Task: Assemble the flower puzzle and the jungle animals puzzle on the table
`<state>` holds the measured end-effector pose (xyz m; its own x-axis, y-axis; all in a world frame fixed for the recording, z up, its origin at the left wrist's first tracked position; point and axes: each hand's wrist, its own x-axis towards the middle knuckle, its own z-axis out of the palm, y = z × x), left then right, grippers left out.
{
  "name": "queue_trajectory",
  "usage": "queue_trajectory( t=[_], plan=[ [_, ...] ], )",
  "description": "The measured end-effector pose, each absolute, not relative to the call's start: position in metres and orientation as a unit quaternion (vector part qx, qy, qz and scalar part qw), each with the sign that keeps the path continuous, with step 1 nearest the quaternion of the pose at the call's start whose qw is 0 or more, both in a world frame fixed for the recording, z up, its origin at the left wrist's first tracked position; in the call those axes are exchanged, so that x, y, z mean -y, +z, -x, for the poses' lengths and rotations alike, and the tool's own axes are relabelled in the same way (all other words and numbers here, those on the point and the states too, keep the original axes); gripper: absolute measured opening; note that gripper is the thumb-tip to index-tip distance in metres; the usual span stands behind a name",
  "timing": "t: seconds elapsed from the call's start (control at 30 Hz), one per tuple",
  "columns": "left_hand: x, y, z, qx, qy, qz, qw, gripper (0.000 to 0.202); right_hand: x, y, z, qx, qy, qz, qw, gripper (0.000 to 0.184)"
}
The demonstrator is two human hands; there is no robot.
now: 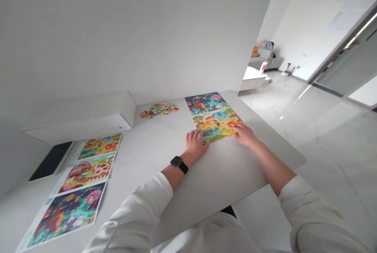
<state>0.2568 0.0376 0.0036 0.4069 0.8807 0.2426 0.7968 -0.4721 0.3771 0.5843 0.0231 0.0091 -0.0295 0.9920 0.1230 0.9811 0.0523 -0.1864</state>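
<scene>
A colourful assembled puzzle point(214, 115) lies on the white table point(165, 147), made of a dark upper picture and a yellow lower one. My left hand point(196, 143), a black watch on its wrist, rests flat at the puzzle's near left corner with fingers stretched out. My right hand point(244, 133) lies at the near right corner, its fingers on the puzzle's edge. Neither hand holds anything that I can see.
A small heap of loose puzzle pieces point(159, 110) lies behind, left of the puzzle. A white box point(82, 117) stands at the back left, a dark flat slab point(51, 161) beside it. A printed sheet with three pictures point(79, 182) lies at the left. The table's right edge drops to a glossy floor point(324, 127).
</scene>
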Motion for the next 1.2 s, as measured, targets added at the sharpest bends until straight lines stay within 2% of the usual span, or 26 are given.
queue_trajectory(
  t=[0.2,0.4,0.63,0.9,1.03,1.2],
  plan=[
    [-0.049,0.019,-0.233,-0.5,0.221,-0.823,0.155,0.065,-0.027,0.017,-0.527,0.814,0.073,0.562,0.131,0.054],
    [-0.075,0.031,-0.162,-0.525,0.264,-0.801,0.118,0.054,-0.061,0.022,-0.469,0.864,0.113,0.471,0.139,0.05],
    [-0.118,0.036,-0.067,-0.588,0.26,-0.763,0.067,0.052,-0.137,0.029,-0.406,0.879,0.118,0.427,0.178,0.047],
    [-0.218,0.036,-0.016,-0.621,0.291,-0.725,0.057,0.047,-0.253,0.033,-0.312,0.854,0.122,0.446,0.24,0.05],
    [-0.261,0.03,-0.02,-0.616,0.298,-0.726,0.069,0.047,-0.301,0.03,-0.275,0.837,0.093,0.494,0.217,0.055],
    [-0.296,0.019,-0.033,-0.585,0.237,-0.774,0.058,0.049,-0.325,0.019,-0.247,0.832,0.068,0.527,0.155,0.069]
  ],
)
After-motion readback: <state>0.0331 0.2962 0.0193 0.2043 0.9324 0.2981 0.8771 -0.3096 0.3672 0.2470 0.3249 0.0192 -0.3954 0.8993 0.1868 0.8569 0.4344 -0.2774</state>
